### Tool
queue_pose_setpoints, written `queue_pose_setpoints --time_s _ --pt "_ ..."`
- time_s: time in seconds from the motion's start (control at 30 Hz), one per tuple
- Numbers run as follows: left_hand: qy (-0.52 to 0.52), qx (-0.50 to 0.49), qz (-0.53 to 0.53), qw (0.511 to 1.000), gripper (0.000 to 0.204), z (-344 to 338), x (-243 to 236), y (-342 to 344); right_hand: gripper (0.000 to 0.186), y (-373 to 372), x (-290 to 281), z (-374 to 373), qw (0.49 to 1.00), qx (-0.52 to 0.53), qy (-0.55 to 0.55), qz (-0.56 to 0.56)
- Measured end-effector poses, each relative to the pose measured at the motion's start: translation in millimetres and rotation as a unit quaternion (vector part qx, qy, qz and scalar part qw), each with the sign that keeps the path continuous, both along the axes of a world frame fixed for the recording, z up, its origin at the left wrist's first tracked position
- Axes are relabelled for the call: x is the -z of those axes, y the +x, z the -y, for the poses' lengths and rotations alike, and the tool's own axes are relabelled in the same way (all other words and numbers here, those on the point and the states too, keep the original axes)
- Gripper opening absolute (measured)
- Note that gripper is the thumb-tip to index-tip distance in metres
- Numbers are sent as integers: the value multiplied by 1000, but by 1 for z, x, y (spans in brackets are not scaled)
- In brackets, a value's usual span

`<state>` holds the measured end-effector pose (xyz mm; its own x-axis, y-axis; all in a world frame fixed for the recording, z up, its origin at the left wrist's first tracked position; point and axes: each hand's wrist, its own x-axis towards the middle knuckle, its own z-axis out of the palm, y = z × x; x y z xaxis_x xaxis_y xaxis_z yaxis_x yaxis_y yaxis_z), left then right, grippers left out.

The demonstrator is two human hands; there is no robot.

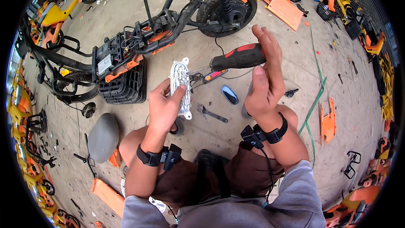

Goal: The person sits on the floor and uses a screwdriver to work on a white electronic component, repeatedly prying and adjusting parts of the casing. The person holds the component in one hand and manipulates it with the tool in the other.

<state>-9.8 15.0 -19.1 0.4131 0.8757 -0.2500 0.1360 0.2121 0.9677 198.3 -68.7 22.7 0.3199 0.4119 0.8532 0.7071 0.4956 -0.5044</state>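
Observation:
My left hand (164, 105) grips an oblong silvery lamp module (180, 88) with mounting tabs, thumb on its face. My right hand (265, 84) has its fingers raised around the butt of a black-and-red screwdriver (236, 56), whose thin shaft points toward wires beside the lamp. A red-and-yellow handled tool (214, 75) lies just beyond the lamp among cables. A blue oval piece (229, 94) and a dark wrench (215, 113) lie on the floor between my hands.
A stripped black scooter frame (114, 59) with a wheel stands ahead. A grey seat (102, 137) lies at left. Orange panels (284, 10), a green strap (312, 105) and an orange bracket (327, 122) lie at right. Piles of yellow and orange scooters (23, 135) line the edges.

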Motion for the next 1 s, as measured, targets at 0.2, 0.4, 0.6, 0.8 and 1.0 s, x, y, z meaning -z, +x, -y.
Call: queue_pose_setpoints --time_s 0.2,0.4,0.6,0.8,1.0 --pt "-3 -2 -1 1000 19 2 -4 -1 41 -9 8 2 996 -11 -35 -77" --pt "-8 -6 7 1000 19 1 -1 -2 37 -4 8 -3 998 -14 9 -63" --pt "-18 0 6 1000 20 1 -5 -1 40 2 10 0 999 9 -15 -44" --pt "-11 -5 22 1000 23 3 -4 0 39 -1 18 -3 998 8 6 -61" --pt "-16 -7 12 1000 19 2 -4 -1 38 1 13 -3 997 -38 18 -67"
